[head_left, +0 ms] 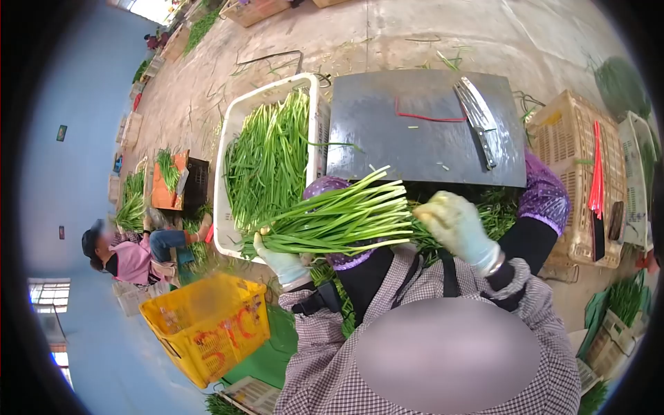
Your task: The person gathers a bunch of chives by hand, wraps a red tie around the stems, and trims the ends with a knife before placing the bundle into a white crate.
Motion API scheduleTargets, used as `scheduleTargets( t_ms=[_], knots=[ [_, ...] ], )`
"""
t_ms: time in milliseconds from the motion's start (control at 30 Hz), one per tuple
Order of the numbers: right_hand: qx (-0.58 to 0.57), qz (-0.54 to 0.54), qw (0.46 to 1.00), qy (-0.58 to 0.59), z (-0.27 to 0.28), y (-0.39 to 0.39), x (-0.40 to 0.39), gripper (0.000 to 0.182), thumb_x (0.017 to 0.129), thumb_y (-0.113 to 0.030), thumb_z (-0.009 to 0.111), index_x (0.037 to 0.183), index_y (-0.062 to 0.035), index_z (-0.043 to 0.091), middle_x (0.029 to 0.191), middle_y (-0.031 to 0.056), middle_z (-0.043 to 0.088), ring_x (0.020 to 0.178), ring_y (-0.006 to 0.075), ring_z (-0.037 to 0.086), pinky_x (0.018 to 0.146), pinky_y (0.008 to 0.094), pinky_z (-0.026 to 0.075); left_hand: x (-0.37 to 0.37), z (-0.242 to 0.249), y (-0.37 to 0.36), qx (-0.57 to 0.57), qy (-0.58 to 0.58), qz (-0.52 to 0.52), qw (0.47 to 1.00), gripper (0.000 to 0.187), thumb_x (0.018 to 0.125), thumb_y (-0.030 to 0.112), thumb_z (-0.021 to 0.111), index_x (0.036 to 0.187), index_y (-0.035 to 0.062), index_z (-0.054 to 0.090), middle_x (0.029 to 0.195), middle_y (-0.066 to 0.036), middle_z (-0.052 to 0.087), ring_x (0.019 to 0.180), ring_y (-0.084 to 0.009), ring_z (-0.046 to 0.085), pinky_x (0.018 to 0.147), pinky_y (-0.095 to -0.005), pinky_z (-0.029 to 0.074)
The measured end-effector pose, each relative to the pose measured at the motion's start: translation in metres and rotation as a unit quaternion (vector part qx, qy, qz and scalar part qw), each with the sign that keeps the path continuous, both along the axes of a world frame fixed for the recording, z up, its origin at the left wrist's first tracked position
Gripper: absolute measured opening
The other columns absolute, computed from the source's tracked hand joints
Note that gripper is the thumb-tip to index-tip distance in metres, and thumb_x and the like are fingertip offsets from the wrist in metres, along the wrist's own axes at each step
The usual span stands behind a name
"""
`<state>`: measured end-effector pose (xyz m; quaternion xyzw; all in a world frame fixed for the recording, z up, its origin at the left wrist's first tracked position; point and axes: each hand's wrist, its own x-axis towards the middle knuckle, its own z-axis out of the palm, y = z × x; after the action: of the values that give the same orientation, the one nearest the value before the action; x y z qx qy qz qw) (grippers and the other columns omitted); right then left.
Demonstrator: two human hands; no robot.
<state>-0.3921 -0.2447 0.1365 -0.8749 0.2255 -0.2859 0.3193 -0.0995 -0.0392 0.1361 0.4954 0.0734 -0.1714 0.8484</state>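
Observation:
My left hand [278, 263], in a pale work glove, is closed around the leafy part of a bunch of garlic chives [346, 216]. The bunch lies sideways over my lap, its pale stem ends pointing right. Just beyond those ends is my gloved right hand [453, 225], fingers curled together; what they hold, if anything, I cannot make out. More loose chives [494, 214] lie beneath it, partly hidden. Ahead stands a dark board [394, 100] with a knife [481, 124] and a red tie strip [432, 119] on it.
A white crate [228, 131] full of chives adjoins the board on the left. To the right, an upturned tan crate [567, 145] carries red strips [596, 180] and a dark-handled tool [598, 235]. A yellow crate [207, 332] stands at lower left. Another person [135, 256] sits farther left.

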Motion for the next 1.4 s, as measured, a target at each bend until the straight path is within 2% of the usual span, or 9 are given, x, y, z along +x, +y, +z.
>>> scheduleTargets(
  t_ms=[100, 267, 567, 833, 1000, 1100, 1167, 1233, 1400],
  knots=[
    [-0.073, 0.064, 0.985, 0.145, 0.002, 0.022, 0.045, 0.015, 0.095, -0.025, 0.064, 0.096, -0.0132, 0.074, 0.086, 0.0041, 0.064, 0.084, 0.0258, 0.061, 0.073, 0.0398, 0.048, 0.000, -0.004, -0.004, -0.003, 0.013, -0.002, 1.000, 0.035, 0.107, 0.044, 0.039, 0.101, 0.0173, 0.061, 0.106, -0.003, 0.066, 0.102, -0.0227, 0.062, 0.095, -0.0419, 0.052],
    [-0.093, 0.086, 0.987, 0.097, -0.010, 0.057, 0.056, 0.015, 0.091, -0.025, 0.064, 0.093, -0.0132, 0.073, 0.089, 0.0032, 0.063, 0.088, 0.0228, 0.062, 0.077, 0.0379, 0.048, 0.027, -0.026, 0.019, -0.187, 0.041, -0.047, 0.980, 0.033, 0.102, 0.042, 0.040, 0.098, 0.0176, 0.063, 0.110, -0.008, 0.067, 0.107, -0.0290, 0.063, 0.097, -0.0521, 0.053],
    [0.025, 0.060, 0.998, 0.022, -0.062, 0.059, 0.078, 0.020, 0.095, -0.030, 0.064, 0.096, -0.0126, 0.074, 0.089, 0.0028, 0.069, 0.086, 0.0227, 0.066, 0.072, 0.0382, 0.052, 0.018, -0.027, 0.017, -0.124, 0.034, 0.004, 0.992, 0.032, 0.102, 0.044, 0.043, 0.094, 0.0187, 0.060, 0.104, -0.004, 0.064, 0.100, -0.0246, 0.061, 0.094, -0.0442, 0.051],
    [0.060, 0.008, 0.984, 0.167, -0.054, 0.053, 0.094, 0.050, 0.094, -0.048, 0.065, 0.089, 0.0011, 0.072, 0.090, 0.0222, 0.068, 0.084, 0.0408, 0.068, 0.075, 0.0507, 0.054, -0.022, 0.027, 0.000, -0.167, -0.053, 0.025, 0.984, 0.022, 0.102, 0.033, 0.051, 0.092, 0.0131, 0.056, 0.093, 0.000, 0.059, 0.091, -0.0177, 0.058, 0.090, -0.0360, 0.050],
    [0.227, -0.007, 0.972, 0.055, -0.106, 0.067, 0.121, 0.041, 0.094, -0.039, 0.068, 0.112, -0.0013, 0.068, 0.109, 0.0259, 0.070, 0.104, 0.0430, 0.066, 0.090, 0.0469, 0.054, -0.045, 0.060, -0.009, -0.142, -0.137, 0.017, 0.980, 0.028, 0.102, 0.037, 0.051, 0.104, 0.0102, 0.057, 0.096, -0.004, 0.057, 0.094, -0.0216, 0.056, 0.094, -0.0403, 0.049],
    [0.652, 0.066, 0.745, -0.126, -0.038, 0.060, 0.105, 0.026, 0.099, -0.021, 0.065, 0.113, 0.0007, 0.068, 0.105, 0.0102, 0.070, 0.093, 0.0180, 0.066, 0.086, 0.0332, 0.053, -0.047, 0.072, -0.009, -0.090, -0.051, 0.078, 0.992, 0.032, 0.101, 0.039, 0.051, 0.107, 0.0089, 0.059, 0.102, -0.007, 0.061, 0.100, -0.0241, 0.059, 0.098, -0.0436, 0.049],
    [0.464, 0.154, 0.868, -0.086, -0.003, 0.034, 0.073, 0.019, 0.102, -0.019, 0.063, 0.103, -0.0002, 0.066, 0.096, 0.0043, 0.063, 0.087, 0.0138, 0.061, 0.082, 0.0300, 0.051, 0.004, 0.005, 0.040, -0.226, -0.133, -0.094, 0.960, 0.042, 0.101, 0.042, 0.050, 0.119, 0.0063, 0.064, 0.122, -0.015, 0.067, 0.118, -0.0325, 0.062, 0.109, -0.0510, 0.047],
    [0.659, 0.141, 0.689, -0.268, 0.055, 0.023, 0.048, 0.017, 0.103, -0.020, 0.063, 0.098, -0.0029, 0.063, 0.092, 0.0019, 0.057, 0.083, 0.0139, 0.056, 0.080, 0.0304, 0.048, 0.003, 0.007, 0.031, -0.123, 0.000, 0.057, 0.991, 0.046, 0.101, 0.043, 0.048, 0.122, 0.0052, 0.065, 0.127, -0.016, 0.067, 0.120, -0.0339, 0.061, 0.108, -0.0516, 0.047],
    [0.493, 0.289, 0.724, -0.387, 0.052, -0.018, -0.018, 0.018, 0.100, -0.025, 0.063, 0.093, -0.0089, 0.061, 0.081, 0.0013, 0.053, 0.073, 0.0153, 0.051, 0.070, 0.0303, 0.045, 0.019, -0.034, 0.038, -0.095, 0.008, 0.038, 0.995, 0.041, 0.099, 0.047, 0.049, 0.114, 0.0124, 0.066, 0.120, -0.011, 0.068, 0.112, -0.0323, 0.063, 0.102, -0.0510, 0.050]
  ],
)
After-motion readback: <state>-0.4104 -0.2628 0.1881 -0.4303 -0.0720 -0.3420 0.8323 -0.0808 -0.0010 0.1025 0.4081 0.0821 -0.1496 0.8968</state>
